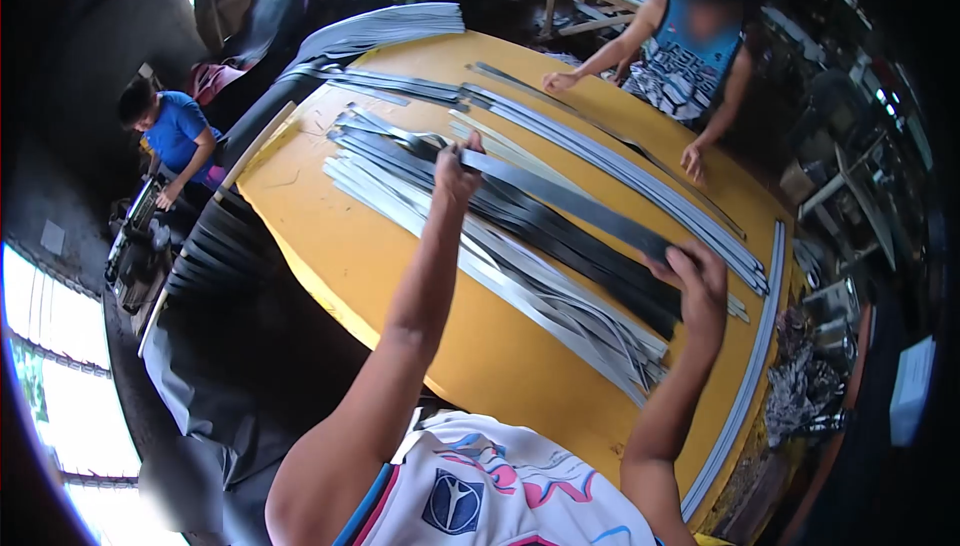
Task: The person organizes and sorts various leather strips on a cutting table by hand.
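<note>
A flat dark grey strip (565, 198) stretches between my two hands above the yellow table. My left hand (458, 168) is closed round its far-left end. At the other end, my right hand (698, 281) pinches the strip between thumb and fingers. Beneath it lies a bundle of black strips (560, 246), and nearer to me are loose light grey strips (520, 281), some of them tangled. A stack of long grey strips (630, 181) lies beyond the held one.
The yellow table (300, 186) carries more strips along its right edge (745, 376) and a pile (385, 28) at the back. A person in blue (705, 56) leans at the far side. Another person (182, 136) stands at the left. Black sheeting (250, 346) hangs at the near-left edge.
</note>
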Demonstrator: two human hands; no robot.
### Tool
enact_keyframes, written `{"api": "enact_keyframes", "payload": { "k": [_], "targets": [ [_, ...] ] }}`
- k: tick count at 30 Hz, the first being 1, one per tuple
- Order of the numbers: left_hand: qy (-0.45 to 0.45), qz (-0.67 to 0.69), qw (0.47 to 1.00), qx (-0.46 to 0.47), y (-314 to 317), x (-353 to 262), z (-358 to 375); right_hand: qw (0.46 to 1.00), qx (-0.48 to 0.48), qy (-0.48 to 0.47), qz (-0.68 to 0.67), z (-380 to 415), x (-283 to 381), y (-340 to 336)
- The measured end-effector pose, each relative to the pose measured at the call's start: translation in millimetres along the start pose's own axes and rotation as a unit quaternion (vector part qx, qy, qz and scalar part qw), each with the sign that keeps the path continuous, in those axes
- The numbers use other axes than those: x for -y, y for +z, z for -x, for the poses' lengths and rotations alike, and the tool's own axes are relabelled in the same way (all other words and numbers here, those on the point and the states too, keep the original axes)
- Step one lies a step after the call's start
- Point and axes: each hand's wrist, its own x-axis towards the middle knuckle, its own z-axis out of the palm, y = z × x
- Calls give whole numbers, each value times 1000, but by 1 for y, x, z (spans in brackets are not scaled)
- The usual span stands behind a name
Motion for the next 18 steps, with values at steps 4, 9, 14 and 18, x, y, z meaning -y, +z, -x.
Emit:
{"api": "enact_keyframes", "payload": {
  "k": [4, 9, 14, 18],
  "targets": [
    [164, -131, 977, -47, 26, -132, -42, 990, -124, 29, -58, 55, -23, -3],
    [225, -208, 952, 7, 42, -293, -83, 975, -197, 100, -33, 110, -56, 31],
    [330, -384, 859, 71, 49, -438, -90, 922, -351, 162, -18, 160, -82, 100],
    [355, -375, 857, 3, 29, -489, -62, 863, -474, 174, -27, 214, -109, 123]
  ]
}}
